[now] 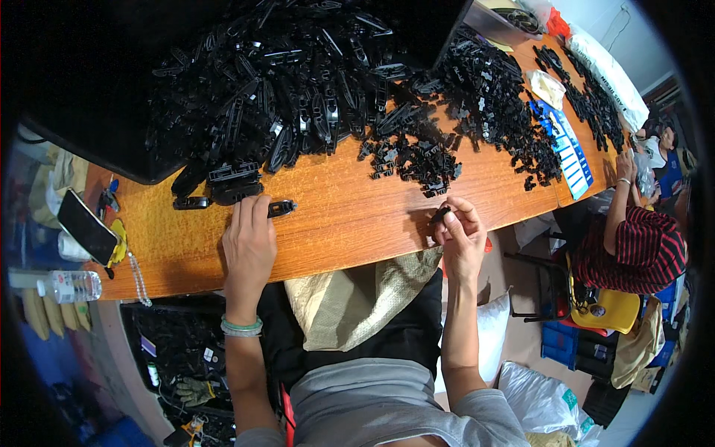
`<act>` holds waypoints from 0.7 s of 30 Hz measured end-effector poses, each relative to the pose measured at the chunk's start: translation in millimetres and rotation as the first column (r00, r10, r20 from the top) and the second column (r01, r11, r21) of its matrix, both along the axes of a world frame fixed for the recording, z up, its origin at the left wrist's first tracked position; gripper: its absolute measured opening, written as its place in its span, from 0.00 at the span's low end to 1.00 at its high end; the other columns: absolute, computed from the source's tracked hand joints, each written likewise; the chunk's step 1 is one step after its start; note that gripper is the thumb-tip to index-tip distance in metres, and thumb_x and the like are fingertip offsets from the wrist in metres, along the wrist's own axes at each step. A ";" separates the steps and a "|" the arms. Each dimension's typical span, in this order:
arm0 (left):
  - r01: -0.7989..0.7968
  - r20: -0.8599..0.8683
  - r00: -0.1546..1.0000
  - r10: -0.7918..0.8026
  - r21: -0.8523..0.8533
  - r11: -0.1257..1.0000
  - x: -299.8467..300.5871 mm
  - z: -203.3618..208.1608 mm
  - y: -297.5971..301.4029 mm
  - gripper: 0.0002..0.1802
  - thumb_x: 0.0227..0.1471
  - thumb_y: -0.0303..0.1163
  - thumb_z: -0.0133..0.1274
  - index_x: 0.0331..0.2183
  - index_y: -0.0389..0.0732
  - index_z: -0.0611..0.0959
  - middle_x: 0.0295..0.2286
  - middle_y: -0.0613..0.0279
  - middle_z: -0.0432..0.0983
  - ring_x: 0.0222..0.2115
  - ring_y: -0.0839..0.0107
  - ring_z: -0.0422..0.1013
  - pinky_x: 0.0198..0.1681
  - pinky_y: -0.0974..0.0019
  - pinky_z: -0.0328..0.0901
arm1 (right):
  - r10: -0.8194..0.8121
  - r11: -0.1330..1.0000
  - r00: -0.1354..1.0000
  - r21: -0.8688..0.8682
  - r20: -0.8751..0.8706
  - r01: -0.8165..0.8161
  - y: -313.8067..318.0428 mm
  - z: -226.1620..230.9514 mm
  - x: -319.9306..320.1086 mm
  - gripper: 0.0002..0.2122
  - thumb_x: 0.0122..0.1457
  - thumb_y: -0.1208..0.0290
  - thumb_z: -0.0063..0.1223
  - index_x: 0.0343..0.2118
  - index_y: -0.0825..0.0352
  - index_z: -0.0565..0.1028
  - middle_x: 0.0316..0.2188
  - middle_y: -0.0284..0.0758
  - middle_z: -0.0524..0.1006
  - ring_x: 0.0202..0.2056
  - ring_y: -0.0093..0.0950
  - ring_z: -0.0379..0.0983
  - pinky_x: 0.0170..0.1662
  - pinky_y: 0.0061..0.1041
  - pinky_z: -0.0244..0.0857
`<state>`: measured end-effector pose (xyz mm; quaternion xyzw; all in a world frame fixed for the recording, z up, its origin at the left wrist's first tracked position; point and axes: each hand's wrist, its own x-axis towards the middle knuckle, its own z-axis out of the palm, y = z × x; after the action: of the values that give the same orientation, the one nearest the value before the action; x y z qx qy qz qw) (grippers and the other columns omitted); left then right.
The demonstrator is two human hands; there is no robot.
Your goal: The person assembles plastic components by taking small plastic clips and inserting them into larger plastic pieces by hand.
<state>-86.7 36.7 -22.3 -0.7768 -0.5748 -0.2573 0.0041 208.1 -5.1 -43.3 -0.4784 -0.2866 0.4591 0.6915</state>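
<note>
My left hand [250,240] is closed near the table's front edge. Its fingertips are at a black oblong plastic housing [281,208], which sticks out to the right of the fingers; the thumb is hidden. Just beyond the knuckles lie more black housings [237,182], and another housing [191,203] lies to the left. My right hand [463,237] is raised at the table edge and pinches a small black plastic clip [441,214] between thumb and fingers. Loose small black clips [421,164] lie in a heap beyond that hand.
A large heap of black housings [298,97] spills from a dark container; more clips [491,89] spread rightward across the wooden table [335,223]. At left are a propped phone [88,226] and a plastic bottle [71,286]. A woven sack [357,305] covers my lap. Another person [633,246] sits at right.
</note>
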 end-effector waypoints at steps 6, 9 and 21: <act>0.102 0.641 0.767 0.020 -0.153 0.983 32.6 -5.8 -28.9 0.16 0.40 0.14 0.55 0.35 0.34 0.71 0.37 0.54 0.71 0.35 0.67 0.74 0.37 0.68 0.69 | 0.238 0.967 0.964 0.121 -0.119 -0.224 -7.5 -2.5 -5.1 0.08 0.57 0.81 0.50 0.40 0.75 0.72 0.25 0.39 0.77 0.22 0.25 0.73 0.27 0.21 0.71; 0.310 0.877 0.478 -0.042 -0.124 0.943 58.1 -14.3 -45.0 0.16 0.43 0.13 0.56 0.33 0.34 0.68 0.38 0.50 0.72 0.34 0.69 0.75 0.38 0.71 0.71 | 0.300 0.951 0.954 0.069 0.017 -0.300 -16.6 3.1 -28.6 0.07 0.57 0.83 0.49 0.38 0.79 0.72 0.27 0.46 0.78 0.29 0.31 0.78 0.36 0.27 0.74; 0.584 0.977 0.009 0.214 -0.179 0.792 88.8 3.1 -70.1 0.21 0.48 0.14 0.52 0.46 0.29 0.69 0.39 0.49 0.73 0.41 0.67 0.72 0.43 0.69 0.69 | 0.190 0.982 0.966 -0.030 0.175 -0.188 -37.7 18.7 -72.2 0.07 0.53 0.84 0.55 0.35 0.74 0.77 0.35 0.39 0.79 0.38 0.25 0.74 0.45 0.21 0.66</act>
<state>2.1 -33.4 -19.2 -0.4096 -0.3394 -0.5365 -0.6551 135.9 -42.8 -24.6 -0.4926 -0.3882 0.4804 0.6131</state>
